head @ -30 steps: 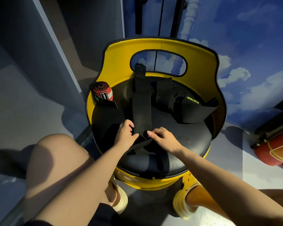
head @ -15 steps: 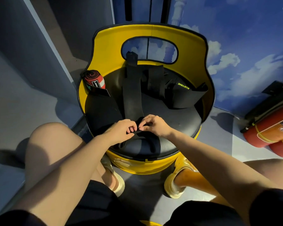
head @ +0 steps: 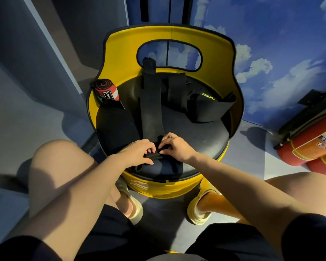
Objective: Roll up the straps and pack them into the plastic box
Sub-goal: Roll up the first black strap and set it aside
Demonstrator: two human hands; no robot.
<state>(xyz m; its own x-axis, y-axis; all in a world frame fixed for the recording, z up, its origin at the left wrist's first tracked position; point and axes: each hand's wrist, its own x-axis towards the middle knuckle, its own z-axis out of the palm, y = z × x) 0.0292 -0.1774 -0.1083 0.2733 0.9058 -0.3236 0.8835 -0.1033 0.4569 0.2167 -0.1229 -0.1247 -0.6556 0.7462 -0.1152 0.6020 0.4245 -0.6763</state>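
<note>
A long black strap (head: 151, 102) lies flat along the middle of the black round seat (head: 205, 140) of a yellow chair (head: 124, 46), its far end leaning on the backrest. My left hand (head: 139, 153) and my right hand (head: 175, 146) meet at its near end, fingers pinching a small rolled-up part of the strap. A rolled red strap (head: 106, 90) sits at the seat's left rim. A heap of black straps marked XUEYING (head: 205, 106) lies at the back right. No plastic box is in view.
Red fire extinguishers (head: 309, 147) lie on the floor at the right. A blue cloud-painted wall (head: 280, 53) stands behind the chair and a grey wall (head: 26, 53) at the left. My knees (head: 60, 162) flank the chair.
My two hands have come together at the near end of the long strap and now pinch a small roll there. The camera has tilted a little.
</note>
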